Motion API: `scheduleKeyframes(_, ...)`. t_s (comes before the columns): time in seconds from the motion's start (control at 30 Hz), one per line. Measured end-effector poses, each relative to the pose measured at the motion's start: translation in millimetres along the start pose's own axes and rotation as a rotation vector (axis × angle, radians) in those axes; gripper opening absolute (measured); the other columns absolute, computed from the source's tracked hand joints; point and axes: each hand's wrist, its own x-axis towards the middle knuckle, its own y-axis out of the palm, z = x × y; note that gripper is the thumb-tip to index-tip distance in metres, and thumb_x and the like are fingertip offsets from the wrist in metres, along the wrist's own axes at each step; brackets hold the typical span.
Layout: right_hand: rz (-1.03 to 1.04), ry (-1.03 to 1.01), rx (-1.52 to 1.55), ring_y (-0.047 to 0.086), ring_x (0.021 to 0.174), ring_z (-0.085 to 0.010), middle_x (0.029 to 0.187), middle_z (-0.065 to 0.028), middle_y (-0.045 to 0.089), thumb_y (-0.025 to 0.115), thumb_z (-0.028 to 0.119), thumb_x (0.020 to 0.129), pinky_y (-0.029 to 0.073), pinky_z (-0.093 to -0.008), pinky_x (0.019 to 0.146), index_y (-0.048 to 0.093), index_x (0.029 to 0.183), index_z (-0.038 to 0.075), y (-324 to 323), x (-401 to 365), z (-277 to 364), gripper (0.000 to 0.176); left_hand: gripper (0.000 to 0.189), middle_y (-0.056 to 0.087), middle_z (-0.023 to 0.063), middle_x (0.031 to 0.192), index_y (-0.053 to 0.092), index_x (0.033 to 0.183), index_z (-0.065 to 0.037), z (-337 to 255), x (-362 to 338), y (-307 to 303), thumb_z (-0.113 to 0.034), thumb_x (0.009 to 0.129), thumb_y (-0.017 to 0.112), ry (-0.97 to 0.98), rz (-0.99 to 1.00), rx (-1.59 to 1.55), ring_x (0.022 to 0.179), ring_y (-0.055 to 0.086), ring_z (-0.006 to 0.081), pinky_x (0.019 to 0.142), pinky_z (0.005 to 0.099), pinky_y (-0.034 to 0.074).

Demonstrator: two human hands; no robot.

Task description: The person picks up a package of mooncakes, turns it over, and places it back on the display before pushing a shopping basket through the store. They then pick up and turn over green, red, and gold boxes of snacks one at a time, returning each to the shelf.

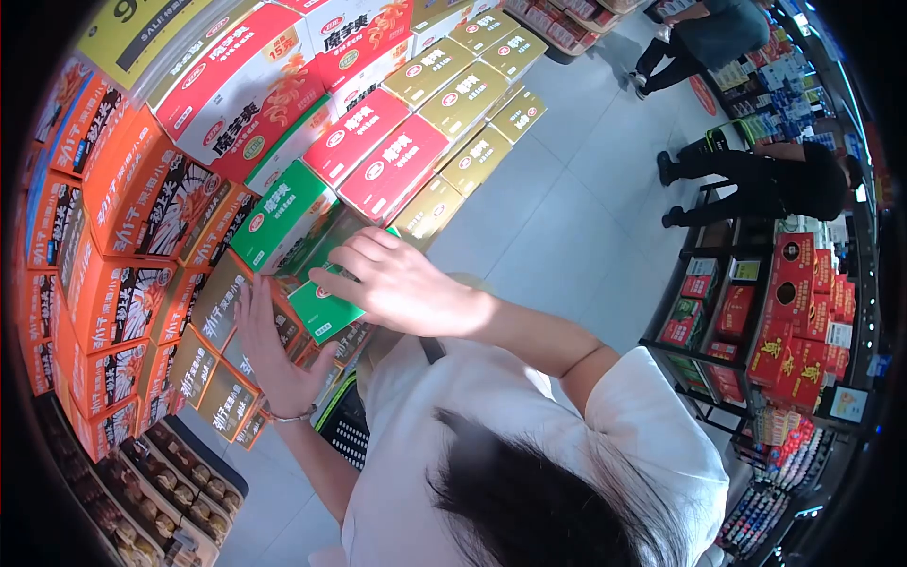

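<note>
Two hands are reaching into the stacked display in the head view. The right hand is lying flat and open on the green carton, gripping nothing. The left hand, just below it, is pressing open-palmed against the brown cartons. The green carton is looking stiff, glossy and probably light, so its opposite short edges are offering the surest hold. Neighbouring boxes are crowding it, while the bare floor beyond the right hand is giving room.

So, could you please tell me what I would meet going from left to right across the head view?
Orange boxes → left hand → right hand → grey floor → black rack of red boxes.
</note>
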Motion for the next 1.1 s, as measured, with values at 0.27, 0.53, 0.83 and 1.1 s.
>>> scheduleKeyframes(0.27,-0.017,-0.099,0.012,0.056,0.101,-0.0288,0.099,-0.0117,0.057,0.067,0.013,0.071,0.044,-0.0410,0.094,0.062,0.117,0.004,12,15,-8,0.047,0.083,0.043,0.0175,0.149,0.043,0.142,0.000,6,-4,5,-0.028,0.073,0.079,-0.008,0.035,0.093,0.141,0.033,0.0399,0.115,0.0542,0.026)
scheduleKeyframes(0.53,-0.049,-0.250,0.032,0.058,0.098,-0.0318,0.096,-0.0139,0.056,0.058,0.010,0.078,0.042,-0.0446,0.103,0.060,0.112,0.001,22,32,-25,0.035,0.077,0.045,0.0155,0.147,0.047,0.140,-0.001,1,-1,7,-0.023,0.074,0.080,-0.104,0.002,0.099,0.140,0.036,0.0380,0.115,0.0509,0.029)
scheduleKeyframes(0.83,-0.097,-0.253,0.056,0.055,0.117,-0.0329,0.116,-0.0166,0.057,0.057,0.011,0.081,0.044,-0.0435,0.101,0.059,0.110,0.000,29,45,-27,0.031,0.069,0.045,0.0168,0.146,0.049,0.139,-0.006,7,0,17,-0.022,0.078,0.078,-0.115,-0.044,0.202,0.138,0.038,0.0391,0.110,0.0507,0.034)
scheduleKeyframes(1.1,-0.034,-0.186,-0.046,0.053,0.122,-0.0337,0.123,-0.0164,0.056,0.061,0.008,0.077,0.044,-0.0433,0.104,0.060,0.125,0.005,31,43,-23,0.048,0.064,0.046,0.0161,0.145,0.056,0.133,-0.009,8,0,17,-0.023,0.076,0.079,-0.120,-0.084,0.292,0.136,0.040,0.0380,0.111,0.0510,0.034)
